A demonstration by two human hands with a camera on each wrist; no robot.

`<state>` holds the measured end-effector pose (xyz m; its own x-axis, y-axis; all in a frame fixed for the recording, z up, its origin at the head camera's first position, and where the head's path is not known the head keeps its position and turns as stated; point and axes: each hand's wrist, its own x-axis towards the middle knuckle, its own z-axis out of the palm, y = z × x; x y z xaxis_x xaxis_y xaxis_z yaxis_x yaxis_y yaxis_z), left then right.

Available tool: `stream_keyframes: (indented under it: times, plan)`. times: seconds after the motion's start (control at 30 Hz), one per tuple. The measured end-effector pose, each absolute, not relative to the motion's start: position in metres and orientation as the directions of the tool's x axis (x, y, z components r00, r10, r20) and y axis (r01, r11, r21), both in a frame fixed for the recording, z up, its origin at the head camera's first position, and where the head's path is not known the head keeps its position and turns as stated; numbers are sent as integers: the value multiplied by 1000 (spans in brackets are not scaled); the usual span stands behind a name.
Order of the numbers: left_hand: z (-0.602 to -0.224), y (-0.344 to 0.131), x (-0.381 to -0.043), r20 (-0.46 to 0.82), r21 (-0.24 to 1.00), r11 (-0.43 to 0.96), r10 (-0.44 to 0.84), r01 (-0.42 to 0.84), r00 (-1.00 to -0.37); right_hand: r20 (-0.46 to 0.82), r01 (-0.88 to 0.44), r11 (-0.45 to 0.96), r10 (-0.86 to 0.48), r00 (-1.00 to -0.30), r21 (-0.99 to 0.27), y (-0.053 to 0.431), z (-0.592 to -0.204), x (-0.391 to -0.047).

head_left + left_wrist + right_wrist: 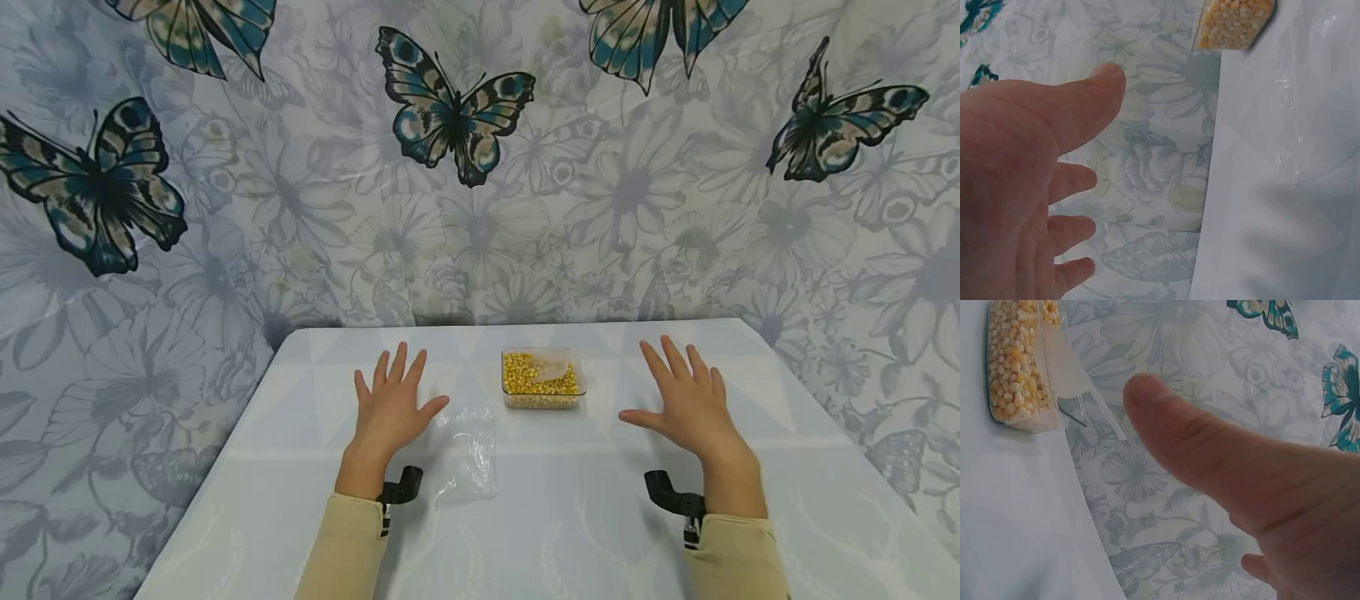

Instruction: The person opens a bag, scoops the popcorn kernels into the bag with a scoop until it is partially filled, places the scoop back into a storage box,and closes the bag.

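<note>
A clear rectangular container (543, 402) filled with yellow corn kernels (521, 372) stands near the back middle of the table. A pale, translucent scoop-like piece (552, 370) lies on the kernels; in the right wrist view its thin end juts past the rim. Left of the container, a clear plastic bag (467, 458) lies flat. My left hand (392, 412) hovers beside the bag with fingers spread and holds nothing. To the right of the container my right hand (686, 404) is held out, fingers spread, also holding nothing.
The white table (555, 533) has a faint pattern and rounded back corners. Behind it hangs a floral wall covering (480, 242) with teal butterflies. Black wrist mounts (673, 498) sit at both cuffs.
</note>
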<state>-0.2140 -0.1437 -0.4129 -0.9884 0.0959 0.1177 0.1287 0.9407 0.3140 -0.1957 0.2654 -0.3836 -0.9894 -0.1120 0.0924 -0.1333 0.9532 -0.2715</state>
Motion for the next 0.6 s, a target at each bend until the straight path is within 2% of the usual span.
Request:
stream_keyframes:
  times: [0.3, 0.6]
  plan:
    - [-411, -139, -214, 108, 340, 934, 74, 107, -991, 241, -237, 949, -186, -953, -206, 242, -381, -198]
    - [-413, -136, -216, 134, 369, 918, 101, 144, -986, 264, -301, 915, -230, -937, -270, 220, -381, -200]
